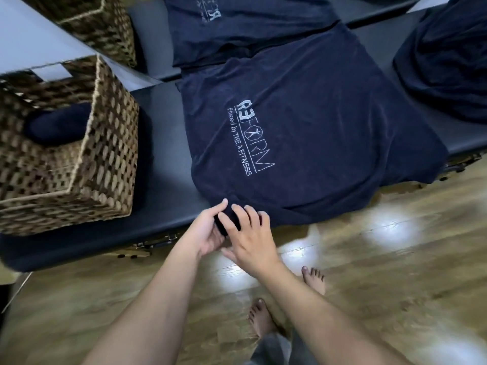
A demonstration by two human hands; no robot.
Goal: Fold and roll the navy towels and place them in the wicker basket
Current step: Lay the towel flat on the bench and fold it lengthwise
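Observation:
A navy towel [311, 133] with a white printed logo lies spread flat on the black padded bench [160, 122]. Its near corner hangs at the bench's front edge. Both my hands meet on that corner: my left hand [208, 230] grips it from the left and below, and my right hand [253, 233] holds it from above with its fingers curled over the bunched cloth. On the left of the bench stands the wicker basket [105, 154], holding one rolled navy towel [58, 125].
A mirror behind the bench repeats the basket [100, 25] and towel [237, 25]. A heap of more navy cloth [445, 61] lies at the bench's right end. Below are the wooden floor [395, 259] and my bare feet [313, 279].

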